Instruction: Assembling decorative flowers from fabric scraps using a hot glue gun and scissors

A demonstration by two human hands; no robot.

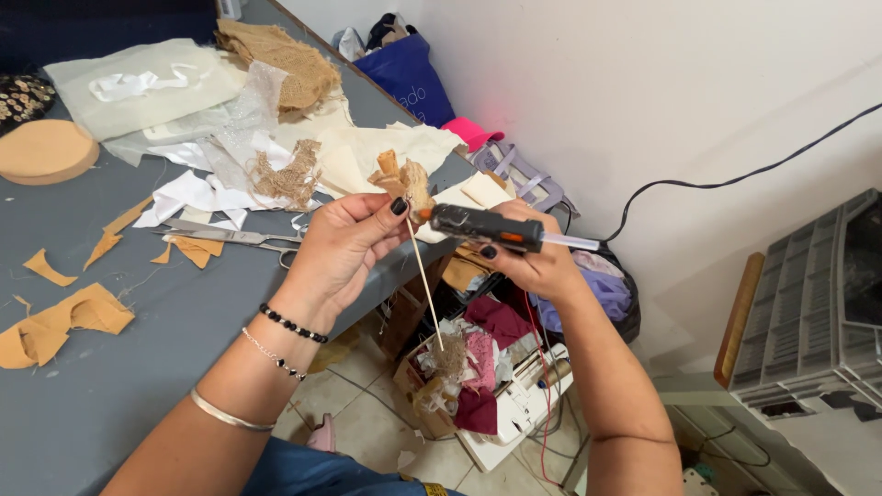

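Observation:
My left hand (342, 246) pinches a small tan fabric flower (404, 177) mounted on a thin wooden stick (425, 285) that hangs down from my fingers. My right hand (536, 257) grips a black hot glue gun (485, 227) with an orange band. Its nozzle points left and sits right at the base of the flower. A clear glue stick (570, 242) juts out of the gun's back end. Both hands hover past the right edge of the grey table (129, 386).
Scissors (241, 237) lie on the table near my left hand, among tan fabric scraps (64, 321), white cloth (188, 195) and burlap pieces (276, 50). A box of fabric remnants (455, 377) sits on the floor below. A grey crate (808, 312) stands at right; a black cable (735, 179) runs along the wall.

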